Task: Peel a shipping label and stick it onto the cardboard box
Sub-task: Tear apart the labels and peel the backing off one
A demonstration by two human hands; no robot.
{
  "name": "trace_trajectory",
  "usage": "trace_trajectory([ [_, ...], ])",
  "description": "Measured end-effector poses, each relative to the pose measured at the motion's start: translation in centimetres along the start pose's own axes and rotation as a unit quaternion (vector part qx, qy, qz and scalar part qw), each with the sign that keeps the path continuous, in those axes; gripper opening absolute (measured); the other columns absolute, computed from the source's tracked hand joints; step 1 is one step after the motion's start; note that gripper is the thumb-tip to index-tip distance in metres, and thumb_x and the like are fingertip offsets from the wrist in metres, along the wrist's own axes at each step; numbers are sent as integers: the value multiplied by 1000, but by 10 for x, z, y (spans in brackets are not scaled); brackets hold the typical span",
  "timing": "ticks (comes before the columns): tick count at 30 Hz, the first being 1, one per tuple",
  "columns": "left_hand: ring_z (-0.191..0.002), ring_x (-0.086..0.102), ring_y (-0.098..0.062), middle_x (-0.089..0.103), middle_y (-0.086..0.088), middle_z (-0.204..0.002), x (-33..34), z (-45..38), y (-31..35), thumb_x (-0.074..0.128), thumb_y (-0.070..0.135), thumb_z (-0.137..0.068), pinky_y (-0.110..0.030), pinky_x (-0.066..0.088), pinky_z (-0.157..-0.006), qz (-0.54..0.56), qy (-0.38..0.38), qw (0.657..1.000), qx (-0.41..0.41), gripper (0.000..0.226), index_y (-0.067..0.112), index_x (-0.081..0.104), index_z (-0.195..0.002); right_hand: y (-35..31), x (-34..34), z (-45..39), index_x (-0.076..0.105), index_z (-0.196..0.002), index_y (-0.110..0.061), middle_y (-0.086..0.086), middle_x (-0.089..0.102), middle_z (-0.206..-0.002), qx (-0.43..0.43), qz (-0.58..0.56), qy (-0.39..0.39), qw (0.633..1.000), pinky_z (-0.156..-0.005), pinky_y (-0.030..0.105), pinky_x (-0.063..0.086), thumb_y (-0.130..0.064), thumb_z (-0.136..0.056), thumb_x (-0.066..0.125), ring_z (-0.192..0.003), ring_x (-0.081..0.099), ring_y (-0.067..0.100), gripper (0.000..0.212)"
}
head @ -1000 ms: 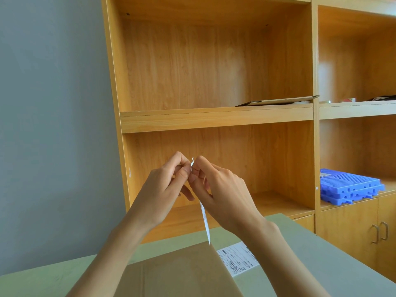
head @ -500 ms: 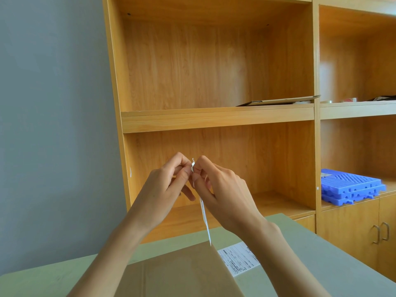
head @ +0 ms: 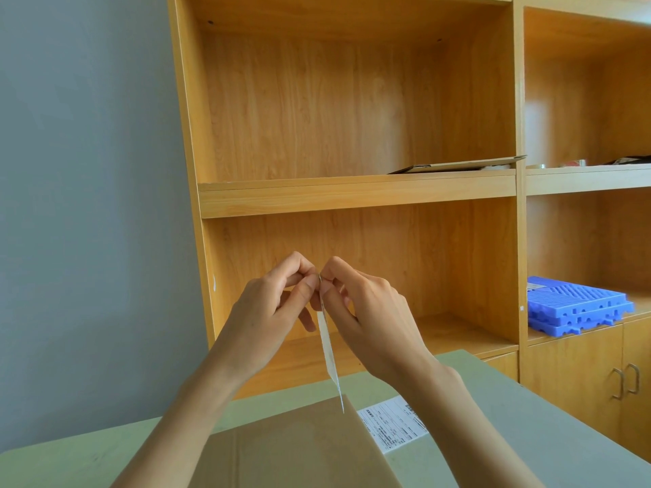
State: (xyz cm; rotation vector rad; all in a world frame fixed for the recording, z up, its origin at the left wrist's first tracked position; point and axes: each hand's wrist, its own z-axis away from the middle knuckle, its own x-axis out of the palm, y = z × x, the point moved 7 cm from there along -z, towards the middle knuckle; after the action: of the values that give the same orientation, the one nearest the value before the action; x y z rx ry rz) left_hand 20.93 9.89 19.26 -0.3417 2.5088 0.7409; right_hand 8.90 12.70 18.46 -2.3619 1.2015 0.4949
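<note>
I hold a white shipping label (head: 328, 350) edge-on in the air above the cardboard box (head: 296, 449). My left hand (head: 271, 311) and my right hand (head: 366, 311) both pinch its top corner, fingertips touching at the same spot. The label hangs down with its lower tip just over the box's far edge. The brown box lies flat on the green table (head: 521, 427), partly cut off by the frame's bottom edge.
Another printed label sheet (head: 392, 424) lies on the table right of the box. A wooden shelf unit (head: 355, 191) stands behind, with flat cardboard (head: 458, 166) on a shelf and blue plastic trays (head: 577, 304) at right. A grey wall is on the left.
Both hands stay pinched on the label's top corner; the fingertips shift only slightly. The label hangs in nearly the same place.
</note>
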Motion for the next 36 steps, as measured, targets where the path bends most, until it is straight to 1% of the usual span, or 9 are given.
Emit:
trace_trajectory([
  [3,-66,72,-15,70,4,-80,1,1,1,46,31,-102,-27,53,-67,-6,-3,1000,1,19,19,55,-89,3,-1,0,48,-82,-27,-11,61,-72,11,-11,8,1000,-49,29,41,-35,-102,34,-66,56,14,26],
  [8,-65,72,-15,70,7,-81,2,0,1,46,33,-102,-44,57,-70,-8,-4,1000,-1,18,21,53,-91,7,4,-1,46,-81,-28,-7,66,-75,25,-8,16,1000,-53,39,50,-35,-102,34,-68,61,13,25],
  [13,-69,72,-12,71,10,-83,3,1,3,47,38,-99,-40,56,-70,-2,11,1000,-1,17,22,52,-95,12,6,0,48,-85,-27,-10,67,-81,38,-46,10,998,-57,43,53,-39,-101,38,-72,62,11,22],
  [16,-69,69,-12,72,15,-84,-1,1,-3,53,38,-97,-43,55,-69,0,42,999,-7,18,20,51,-100,9,8,2,52,-91,-28,-14,65,-86,26,-61,-11,998,-58,38,53,-36,-101,41,-76,60,6,17],
  [21,-76,68,-8,71,13,-84,-8,-1,-17,57,17,-99,-39,54,-61,-51,96,994,-5,14,26,49,-107,21,11,1,53,-96,-32,-17,67,-93,64,-79,-6,995,-54,27,45,-38,-99,38,-72,58,-1,17],
  [23,-82,69,-13,70,11,-89,-12,-1,-19,56,14,-99,-45,54,-63,-89,115,989,-6,18,28,52,-109,33,11,2,50,-103,-33,-19,65,-100,102,-71,32,992,-56,30,50,-35,-100,44,-79,61,0,7],
  [27,-75,68,-16,68,11,-85,-17,-4,-26,54,13,-100,-49,56,-61,-137,130,982,-6,18,27,63,-106,51,7,5,40,-128,-34,-16,44,-131,153,-37,65,985,-64,33,47,-33,-100,47,-104,54,8,29],
  [31,-71,68,-24,66,7,-82,-16,-5,-31,49,10,-101,-51,59,-60,-130,130,983,-12,20,27,61,-98,63,10,5,50,-106,-34,-17,62,-107,188,-27,47,981,-64,36,52,-34,-100,49,-91,61,13,6],
  [36,-72,69,-18,65,9,-87,-16,-7,-36,44,10,-103,-45,58,-58,-171,139,975,-25,19,24,58,-100,64,11,5,54,-96,-32,-17,70,-86,204,-30,30,978,-59,26,46,-35,-99,52,-78,64,10,4],
])
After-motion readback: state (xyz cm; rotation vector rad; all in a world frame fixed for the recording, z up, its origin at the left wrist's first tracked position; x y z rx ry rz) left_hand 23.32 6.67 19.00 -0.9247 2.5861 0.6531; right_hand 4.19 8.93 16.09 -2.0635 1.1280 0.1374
